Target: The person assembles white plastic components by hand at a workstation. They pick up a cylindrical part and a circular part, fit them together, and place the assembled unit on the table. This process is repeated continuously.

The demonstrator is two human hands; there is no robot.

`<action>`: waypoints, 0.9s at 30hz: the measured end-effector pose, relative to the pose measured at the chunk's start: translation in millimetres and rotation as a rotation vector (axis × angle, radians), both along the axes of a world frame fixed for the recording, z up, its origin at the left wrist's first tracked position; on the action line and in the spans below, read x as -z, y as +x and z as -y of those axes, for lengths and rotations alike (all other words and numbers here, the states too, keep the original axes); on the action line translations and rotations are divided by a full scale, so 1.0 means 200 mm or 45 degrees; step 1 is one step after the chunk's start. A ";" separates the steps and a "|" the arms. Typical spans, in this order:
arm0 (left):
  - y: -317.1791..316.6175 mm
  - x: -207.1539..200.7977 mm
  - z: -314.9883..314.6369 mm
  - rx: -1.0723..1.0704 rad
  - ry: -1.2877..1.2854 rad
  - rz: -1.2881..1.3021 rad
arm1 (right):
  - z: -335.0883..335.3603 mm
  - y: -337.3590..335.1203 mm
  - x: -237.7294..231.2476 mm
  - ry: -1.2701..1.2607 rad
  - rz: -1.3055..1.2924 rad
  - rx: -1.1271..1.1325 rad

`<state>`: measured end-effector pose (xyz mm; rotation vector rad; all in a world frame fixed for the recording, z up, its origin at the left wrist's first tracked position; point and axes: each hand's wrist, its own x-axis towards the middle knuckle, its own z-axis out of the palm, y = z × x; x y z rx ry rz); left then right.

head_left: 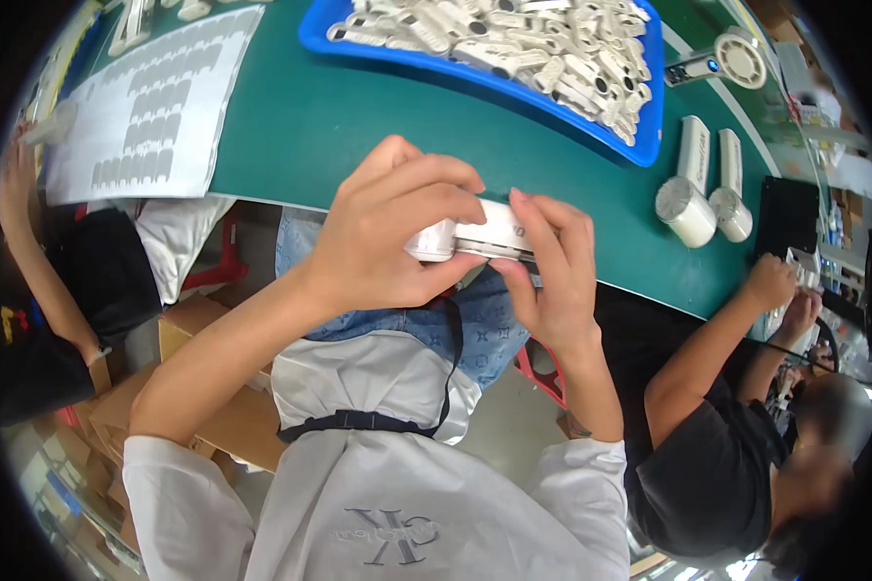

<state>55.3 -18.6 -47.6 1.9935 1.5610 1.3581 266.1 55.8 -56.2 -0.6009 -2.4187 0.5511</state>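
Observation:
Just past the table's near edge, I hold a white handheld fan (492, 229) sideways in both hands. It has a rounded end and a dark seam along its lower side. My left hand (383, 223) wraps its left end, with the thumb underneath and the fingers over the top. The right end is pinched between the thumb and fingers of my right hand (557, 261). Part of the fan is hidden behind my fingers.
A blue tray (649, 126) heaped with white plastic parts stands on the green table (291, 116). A printed white sheet (78, 145) lies left. At right are an upright round-headed fan (741, 60) and two white fans (686, 208). Co-workers sit on both sides.

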 end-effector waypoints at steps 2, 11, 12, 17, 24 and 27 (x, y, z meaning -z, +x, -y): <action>0.01 0.03 -0.01 -0.023 0.047 0.040 | 0.02 0.00 0.01 -0.011 -0.004 0.030; -0.06 -0.08 -0.04 0.078 -0.029 0.220 | 0.01 -0.02 -0.17 -0.522 -0.071 0.041; -0.10 -0.14 -0.01 0.152 -0.091 0.162 | 0.03 -0.01 -0.19 -0.604 -0.108 0.050; -0.17 -0.36 0.12 0.241 -0.106 0.455 | 0.05 -0.05 -0.39 -1.387 -0.283 -0.012; -0.20 -0.27 0.15 -0.242 0.222 1.112 | 0.22 -0.25 -0.44 -1.455 -0.491 -0.201; -0.18 -0.23 0.18 -0.239 -0.075 0.995 | 0.27 -0.46 -0.40 -0.898 -0.503 -0.213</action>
